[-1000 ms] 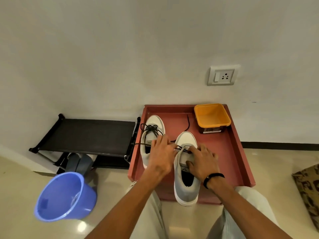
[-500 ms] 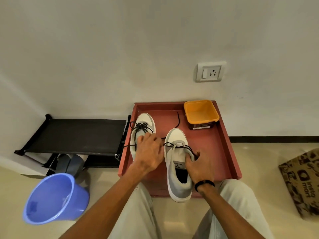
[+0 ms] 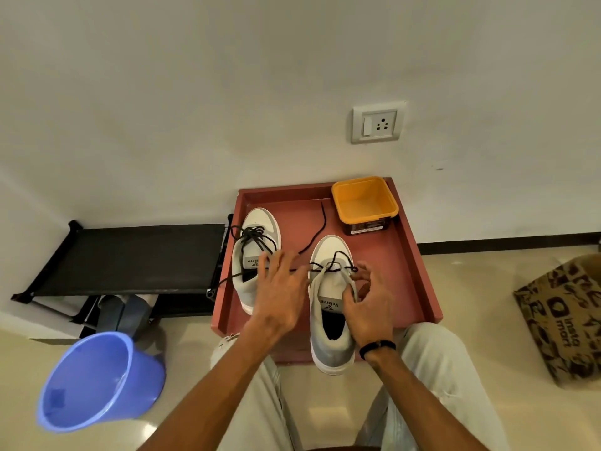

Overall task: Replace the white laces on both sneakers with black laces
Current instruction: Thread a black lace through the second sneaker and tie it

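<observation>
Two grey-white sneakers stand on a red tray (image 3: 419, 255). The left sneaker (image 3: 260, 222) carries a black lace tied in a bow. The right sneaker (image 3: 328, 346) has a black lace (image 3: 331, 266) crossing its top eyelets, and one loose end trails toward the tray's back. My left hand (image 3: 279, 294) hovers between the shoes with fingers spread and blurred. The lace runs leftward under it and off the tray's edge. My right hand (image 3: 369, 307) grips the right sneaker's side, with thumb on the tongue edge and curled fingertips pinching the lace at the right eyelet.
An orange tub (image 3: 364, 200) sits in the tray's back right corner. A black shoe rack (image 3: 136, 255) stands to the left, with a blue bucket (image 3: 97, 382) on the floor in front of it. A printed cardboard box (image 3: 562, 317) lies at right. My knees flank the tray.
My left hand's fingers have spread out from a curled grip on the lace. My right hand has shifted up the right sneaker's side to the top eyelet.
</observation>
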